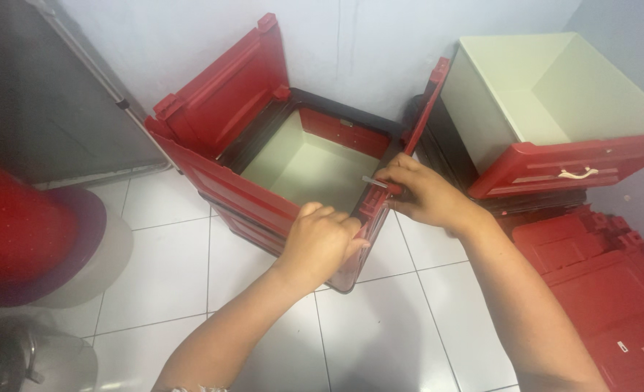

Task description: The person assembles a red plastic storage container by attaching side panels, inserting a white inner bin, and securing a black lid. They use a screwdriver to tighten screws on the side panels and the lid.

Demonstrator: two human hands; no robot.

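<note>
Open red cabinet frame, screwdriver at corner

White tiled floor with grey grout. Pale bluish wall behind. Dark grey panel at left.

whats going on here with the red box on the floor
A person is bent over a red plastic cabinet frame with a pale inside, lying open-side up on the white tiled floor. The left hand grips the frame's near corner. The right hand holds a thin metal-shafted tool, likely a screwdriver, against the same corner. A cream drawer with a red front sits to the right, atop more red panels.
</note>
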